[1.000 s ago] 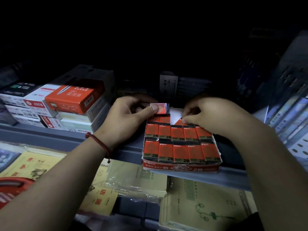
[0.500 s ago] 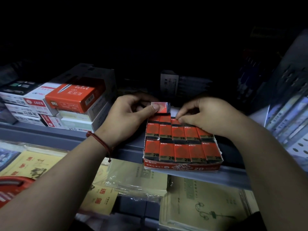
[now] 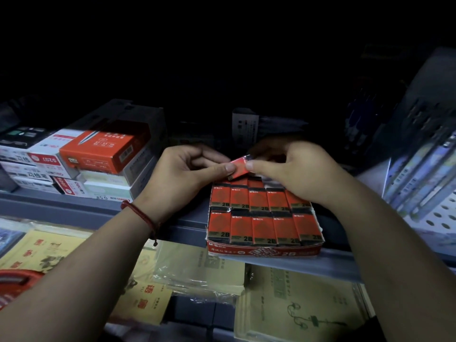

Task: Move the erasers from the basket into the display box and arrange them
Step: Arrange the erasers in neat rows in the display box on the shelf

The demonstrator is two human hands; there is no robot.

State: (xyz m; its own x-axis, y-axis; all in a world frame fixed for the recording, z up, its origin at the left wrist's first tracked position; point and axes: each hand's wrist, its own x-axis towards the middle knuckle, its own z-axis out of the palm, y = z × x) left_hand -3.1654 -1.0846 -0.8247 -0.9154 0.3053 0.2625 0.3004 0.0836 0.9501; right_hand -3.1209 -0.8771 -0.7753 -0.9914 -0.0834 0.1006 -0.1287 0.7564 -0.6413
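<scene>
A red display box (image 3: 264,253) marked 2B stands on the grey shelf edge, filled with rows of red-and-black erasers (image 3: 261,227). Above its far row I hold one loose red eraser (image 3: 239,167) tilted between both hands. My left hand (image 3: 187,169) pinches its left end with thumb and fingers. My right hand (image 3: 291,169) grips its right end, and covers the box's far right corner. A red basket (image 3: 14,280) shows only as a rim at the lower left.
Stacked red and white stationery boxes (image 3: 98,154) sit on the shelf to the left. Yellow wrapped notebooks (image 3: 202,270) lie on the lower shelf. Packaged pens (image 3: 424,166) lean at the right by a perforated panel. The back of the shelf is dark.
My right hand has lifted from the far row of the box and taken hold of the right end of the eraser held in my left hand. That eraser now tilts.
</scene>
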